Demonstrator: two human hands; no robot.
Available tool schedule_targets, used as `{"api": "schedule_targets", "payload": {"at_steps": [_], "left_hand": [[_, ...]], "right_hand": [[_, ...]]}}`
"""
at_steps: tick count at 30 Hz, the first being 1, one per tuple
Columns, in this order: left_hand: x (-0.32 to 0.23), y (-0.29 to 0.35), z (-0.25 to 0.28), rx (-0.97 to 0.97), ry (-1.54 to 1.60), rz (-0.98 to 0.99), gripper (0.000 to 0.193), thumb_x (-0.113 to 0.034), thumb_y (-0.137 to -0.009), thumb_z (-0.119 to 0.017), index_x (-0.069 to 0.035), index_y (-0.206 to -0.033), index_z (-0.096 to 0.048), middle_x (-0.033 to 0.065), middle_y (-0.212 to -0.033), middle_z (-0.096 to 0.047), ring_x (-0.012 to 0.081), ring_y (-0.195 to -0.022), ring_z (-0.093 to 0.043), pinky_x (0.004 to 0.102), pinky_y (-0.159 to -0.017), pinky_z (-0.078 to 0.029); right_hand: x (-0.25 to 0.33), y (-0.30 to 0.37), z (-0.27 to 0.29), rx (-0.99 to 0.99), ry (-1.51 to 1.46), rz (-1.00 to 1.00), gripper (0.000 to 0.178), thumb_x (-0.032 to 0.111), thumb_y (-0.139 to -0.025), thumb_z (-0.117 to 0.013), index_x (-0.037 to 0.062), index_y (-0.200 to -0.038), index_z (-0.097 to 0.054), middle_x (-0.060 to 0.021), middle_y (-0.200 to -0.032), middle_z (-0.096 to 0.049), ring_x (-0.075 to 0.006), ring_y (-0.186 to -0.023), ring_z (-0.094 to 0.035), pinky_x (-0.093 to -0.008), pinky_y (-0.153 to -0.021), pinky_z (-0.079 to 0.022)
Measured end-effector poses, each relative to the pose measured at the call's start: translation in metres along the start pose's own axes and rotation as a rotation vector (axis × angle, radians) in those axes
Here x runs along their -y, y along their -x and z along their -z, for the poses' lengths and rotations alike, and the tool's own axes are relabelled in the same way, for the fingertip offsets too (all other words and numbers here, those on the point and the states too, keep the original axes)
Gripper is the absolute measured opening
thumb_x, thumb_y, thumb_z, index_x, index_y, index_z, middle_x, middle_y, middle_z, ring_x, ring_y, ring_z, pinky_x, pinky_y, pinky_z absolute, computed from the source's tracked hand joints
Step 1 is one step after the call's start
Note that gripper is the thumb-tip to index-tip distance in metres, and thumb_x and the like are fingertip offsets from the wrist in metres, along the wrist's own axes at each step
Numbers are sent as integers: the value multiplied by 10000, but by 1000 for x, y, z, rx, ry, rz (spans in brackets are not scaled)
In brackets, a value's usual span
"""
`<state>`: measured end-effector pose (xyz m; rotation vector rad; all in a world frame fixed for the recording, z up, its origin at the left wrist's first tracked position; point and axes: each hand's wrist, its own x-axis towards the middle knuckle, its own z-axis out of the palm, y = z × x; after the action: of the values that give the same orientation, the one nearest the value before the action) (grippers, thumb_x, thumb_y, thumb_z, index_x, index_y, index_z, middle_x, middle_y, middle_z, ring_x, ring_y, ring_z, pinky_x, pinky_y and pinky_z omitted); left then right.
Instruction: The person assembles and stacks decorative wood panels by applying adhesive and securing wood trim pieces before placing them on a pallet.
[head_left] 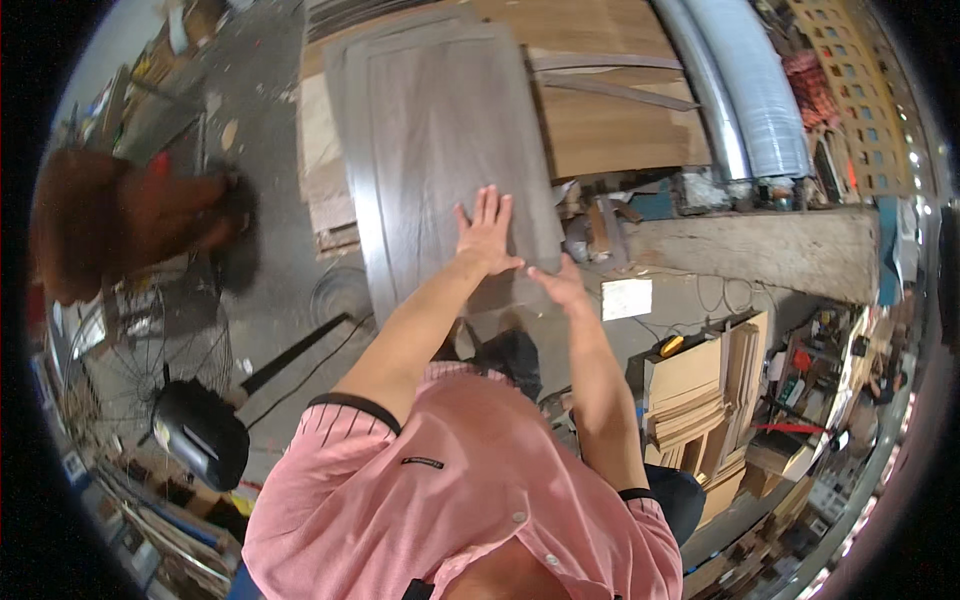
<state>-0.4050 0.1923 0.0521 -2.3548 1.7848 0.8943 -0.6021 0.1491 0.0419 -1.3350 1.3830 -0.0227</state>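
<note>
the grey panel (pixel 450 120) lay before the person, over a second panel (pixel 338 75) that showed past its far left edge, with brown boards (pixel 610 140) beneath and to the right. the left hand (pixel 485 235) was released, its palm down and fingers spread on the near part of the grey panel. the right hand (pixel 562 287) sat at that panel's near right corner, thumb toward the left hand; whether it grasped the edge could not be told. two thin strips (pixel 612 62) lay on the boards, with a wrapped roll (pixel 750 90) farther right. a beam (pixel 750 255) stood nearer, a white sheet (pixel 627 299) just beside the right hand, and a fan (pixel 200 435) at lower left.
</note>
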Motion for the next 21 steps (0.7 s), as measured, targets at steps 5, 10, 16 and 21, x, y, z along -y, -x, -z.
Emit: {"api": "schedule_targets", "payload": {"at_steps": [5, 10, 16, 21], "left_hand": [[57, 13, 29, -29, 464, -64, 873, -512, -806, -731, -80, -1492, -408, 214, -1601, -257, 362, -1485, -238, 529, -1183, -267], [166, 101, -15, -570, 398, 237, 645, -329, -833, -742, -49, -1372, -523, 250, -1459, -442, 417, -1355, -417, 463, -1127, -370], [179, 185, -68, -234, 581, 509, 1068, -428, -773, -797, -9, -1537, -179, 342, -1409, -436, 440, -1348, -427, 462, -1110, -381], [164, 170, -76, -182, 940, 466, 1136, -430, -760, -825, 64, -1517, -137, 334, -1326, -529, 437, -1267, -536, 435, -1071, -428]], "right_hand": [[-34, -20, -5, -2, -36, 18, 869, 336, -740, -871, -73, -1384, -455, -225, -1310, -605, -303, -1238, -574, -388, -1054, -442], [-42, -16, -8, -76, 76, 14, 977, 349, -734, -870, -89, -1447, -367, -238, -1376, -557, -326, -1278, -549, -384, -1074, -422], [-13, 2, -12, -65, 115, 55, 1034, 315, -724, -878, -99, -1473, -297, -249, -1404, -527, -348, -1285, -538, -385, -1087, -408], [-19, -9, -8, 5, 96, 166, 1065, 288, -710, -894, -103, -1477, -267, -261, -1408, -515, -357, -1292, -526, -392, -1095, -397]]}}
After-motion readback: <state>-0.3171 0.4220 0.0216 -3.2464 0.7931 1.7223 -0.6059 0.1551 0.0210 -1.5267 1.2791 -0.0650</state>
